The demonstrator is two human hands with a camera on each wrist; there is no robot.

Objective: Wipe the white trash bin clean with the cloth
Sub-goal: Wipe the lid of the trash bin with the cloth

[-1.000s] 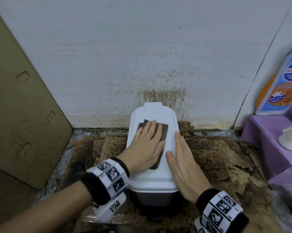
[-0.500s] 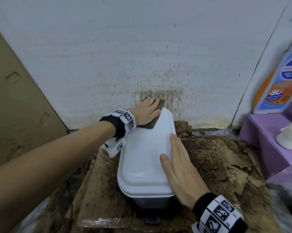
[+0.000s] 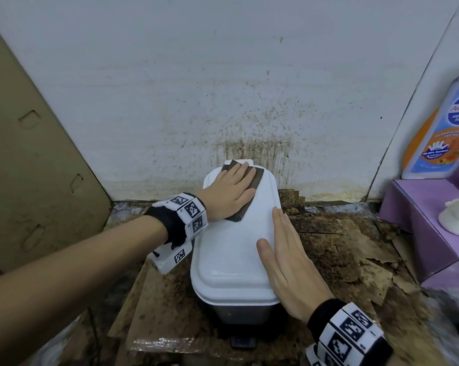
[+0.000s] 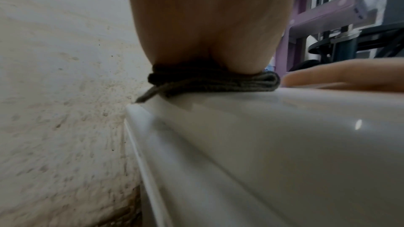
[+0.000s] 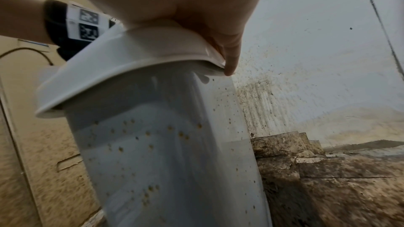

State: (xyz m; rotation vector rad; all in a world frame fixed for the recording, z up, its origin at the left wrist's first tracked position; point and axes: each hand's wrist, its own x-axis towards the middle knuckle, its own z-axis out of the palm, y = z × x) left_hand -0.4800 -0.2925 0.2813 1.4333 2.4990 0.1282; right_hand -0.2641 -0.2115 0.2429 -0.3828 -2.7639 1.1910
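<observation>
To the left of the bin we see a cardboard sheet leaning upright, its lower part speckled brown in the right wrist view; the bin itself stands on stained cardboard flooring against the spattered wall, lid shut, its white top clean-looking while its side shows brown spots in the right wrist view. Our left hand lies flat on the far left part of the bin's lid, fingers straight and together, pressing the cloth down onto it rather than gripping it; the cloth is dark grey-brown, folded in layers, its far corner reaching the back edge of the lid near the wall, and the left wrist view shows its folded edge squeezed between palm and lid. Our right hand rests on the right side of the bin's lid, nearer to us than the left hand, fingers straight and relaxed, holding nothing; in the right wrist view one fingertip hangs over the lid's right rim. Well to the right of the bin stands a purple box; a white cap-like object sits on it; behind that rises an orange and blue bottle.
</observation>
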